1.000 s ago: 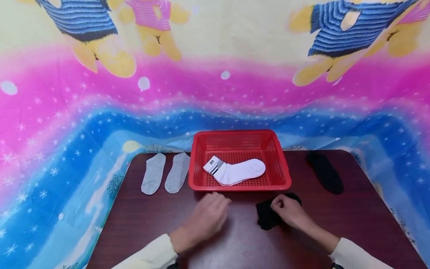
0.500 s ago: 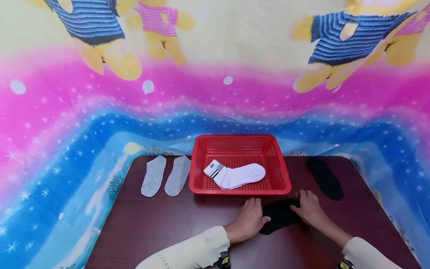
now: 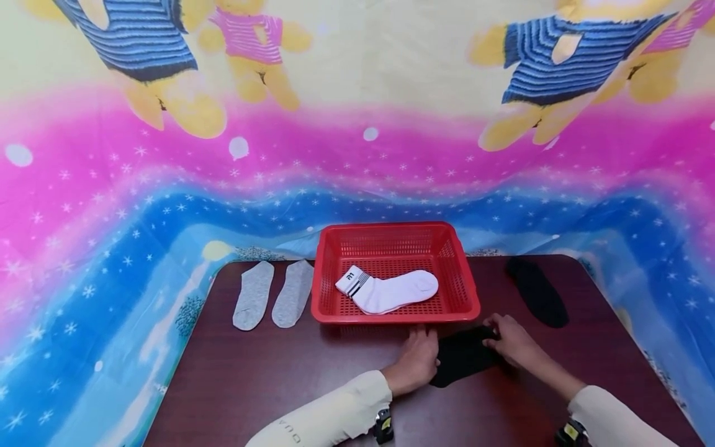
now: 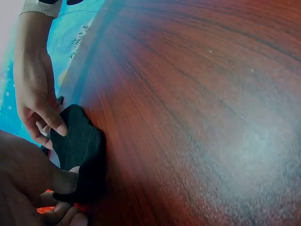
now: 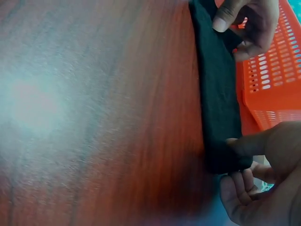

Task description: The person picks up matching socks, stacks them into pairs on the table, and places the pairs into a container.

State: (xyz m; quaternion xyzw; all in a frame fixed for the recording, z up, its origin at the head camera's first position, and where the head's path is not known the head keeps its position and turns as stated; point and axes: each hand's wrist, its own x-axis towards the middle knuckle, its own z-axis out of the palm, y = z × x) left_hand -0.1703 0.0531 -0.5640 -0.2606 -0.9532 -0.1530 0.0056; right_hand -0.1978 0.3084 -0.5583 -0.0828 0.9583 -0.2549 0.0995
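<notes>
**Dark wood table, cartoon-print cloth behind: black sock pinched at both ends**

Table (image 3: 251, 385) takes the lower frame, printed cloth (image 3: 346, 167) the rest. Main risk is at the grips. Left hand (image 3: 414, 363), lower centre: thumb on the black sock (image 3: 466, 358), fingers curled under its edge, pinched together on the cloth. Right hand (image 3: 516, 341), lower right of centre: same pinch on the other end, thumb on top. Only the ends are held, so an uneven pull could slip one free or twist the cloth. Loose knit could also bunch if the hands close in. One layer or two: can't tell; if two, they could slide out of line.

Sock lies flat-looking between the hands, lower centre-right. Left fingertips sit just by the front rim of the red basket (image 3: 391, 319), mid-frame; pushing forward could bump it. White sock (image 3: 399, 293) inside, maybe doubled. Further out: two grey socks (image 3: 253, 296) left of the basket, another black sock (image 3: 537, 293) at right, well apart from the work.
</notes>
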